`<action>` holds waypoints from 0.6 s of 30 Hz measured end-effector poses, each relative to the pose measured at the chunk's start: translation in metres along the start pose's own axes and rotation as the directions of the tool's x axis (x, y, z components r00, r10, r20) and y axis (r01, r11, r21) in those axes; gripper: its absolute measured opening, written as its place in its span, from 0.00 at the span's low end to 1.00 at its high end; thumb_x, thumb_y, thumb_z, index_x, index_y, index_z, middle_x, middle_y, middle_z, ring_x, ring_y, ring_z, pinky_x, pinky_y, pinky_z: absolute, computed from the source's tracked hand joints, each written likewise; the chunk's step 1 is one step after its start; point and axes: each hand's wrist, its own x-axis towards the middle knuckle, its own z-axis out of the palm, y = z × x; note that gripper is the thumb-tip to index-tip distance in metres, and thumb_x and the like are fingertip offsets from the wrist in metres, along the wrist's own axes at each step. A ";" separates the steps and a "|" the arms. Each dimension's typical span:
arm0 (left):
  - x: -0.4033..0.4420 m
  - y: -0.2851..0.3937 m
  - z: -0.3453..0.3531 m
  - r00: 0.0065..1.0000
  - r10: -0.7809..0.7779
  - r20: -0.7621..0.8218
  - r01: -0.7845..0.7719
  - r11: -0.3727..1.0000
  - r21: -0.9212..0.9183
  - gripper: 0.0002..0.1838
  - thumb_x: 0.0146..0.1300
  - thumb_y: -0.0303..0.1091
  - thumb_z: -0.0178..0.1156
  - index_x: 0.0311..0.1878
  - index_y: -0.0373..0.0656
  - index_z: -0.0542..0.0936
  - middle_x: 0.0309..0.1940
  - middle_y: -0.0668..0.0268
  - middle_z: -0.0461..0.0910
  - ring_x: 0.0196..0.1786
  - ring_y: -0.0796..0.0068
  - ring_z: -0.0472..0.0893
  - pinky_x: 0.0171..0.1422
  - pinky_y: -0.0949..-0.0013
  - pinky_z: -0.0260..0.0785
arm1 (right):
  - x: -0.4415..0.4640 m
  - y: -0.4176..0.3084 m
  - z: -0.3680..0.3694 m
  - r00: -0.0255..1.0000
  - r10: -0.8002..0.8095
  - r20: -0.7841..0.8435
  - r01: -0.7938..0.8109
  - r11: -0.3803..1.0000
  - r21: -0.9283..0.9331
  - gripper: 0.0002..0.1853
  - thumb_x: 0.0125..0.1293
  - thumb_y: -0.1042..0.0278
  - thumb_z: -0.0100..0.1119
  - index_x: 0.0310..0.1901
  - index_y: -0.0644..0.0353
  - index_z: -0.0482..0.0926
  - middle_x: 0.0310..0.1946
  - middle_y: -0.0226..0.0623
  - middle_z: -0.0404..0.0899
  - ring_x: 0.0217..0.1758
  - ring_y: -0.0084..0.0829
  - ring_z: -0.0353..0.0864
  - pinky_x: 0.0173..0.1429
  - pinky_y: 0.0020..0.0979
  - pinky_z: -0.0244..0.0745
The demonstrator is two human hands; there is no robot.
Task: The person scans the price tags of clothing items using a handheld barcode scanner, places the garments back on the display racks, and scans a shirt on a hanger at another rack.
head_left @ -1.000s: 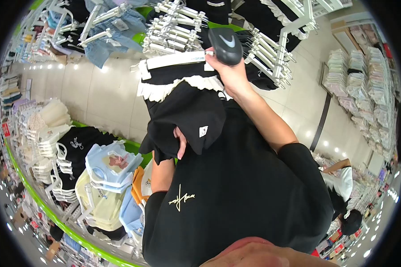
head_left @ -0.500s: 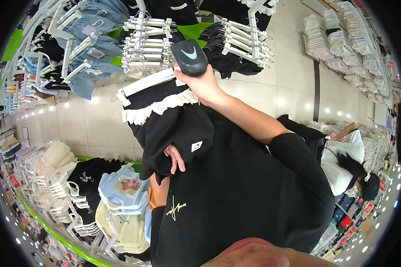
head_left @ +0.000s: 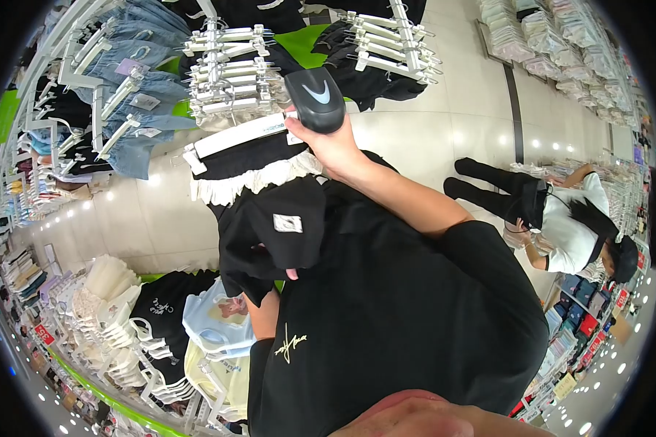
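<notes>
My right hand (head_left: 329, 148) is closed around a black barcode scanner (head_left: 315, 100), its thumb by the end of a white clip hanger (head_left: 242, 137). From that hanger hangs a black garment (head_left: 270, 200), apparently shorts, with a white ruffle (head_left: 259, 180) below the waistband and a small white patch (head_left: 287, 223). My left hand (head_left: 291, 274) is under the black cloth at its lower part. Only a fingertip or so shows there, so its grip is hidden.
Ahead stand racks with white clip hangers (head_left: 229, 69) and denim garments (head_left: 135, 87). Light blue and yellow tops (head_left: 215, 320) hang at the lower left. On the right, a person in a white top (head_left: 572, 218) is beside shelves. Packed goods (head_left: 532, 36) line the upper right.
The patched part of the garment has shifted up and left, covering most of my left hand's fingers. My right hand still holds the scanner. The person at right shows more fully.
</notes>
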 end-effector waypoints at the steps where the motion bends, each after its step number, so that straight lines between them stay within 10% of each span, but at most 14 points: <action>1: 0.003 0.003 -0.001 1.000 0.002 0.006 -0.002 1.000 0.008 0.16 0.76 0.35 0.53 0.56 0.30 0.74 0.46 0.49 0.78 0.45 0.59 0.80 0.51 0.64 0.73 | 0.003 0.000 0.001 1.000 0.020 0.004 -0.020 1.000 -0.016 0.21 0.65 0.80 0.73 0.58 0.59 0.80 0.48 0.29 0.85 0.50 0.20 0.82 0.54 0.28 0.77; 18: 0.138 0.131 0.006 0.970 0.228 0.087 -0.244 0.915 0.323 0.16 0.77 0.35 0.51 0.50 0.28 0.79 0.38 0.47 0.82 0.37 0.58 0.83 0.44 0.64 0.77 | 0.102 -0.026 0.088 0.981 -0.042 0.189 0.027 0.996 0.081 0.23 0.65 0.80 0.73 0.60 0.60 0.79 0.50 0.31 0.86 0.51 0.20 0.82 0.56 0.27 0.79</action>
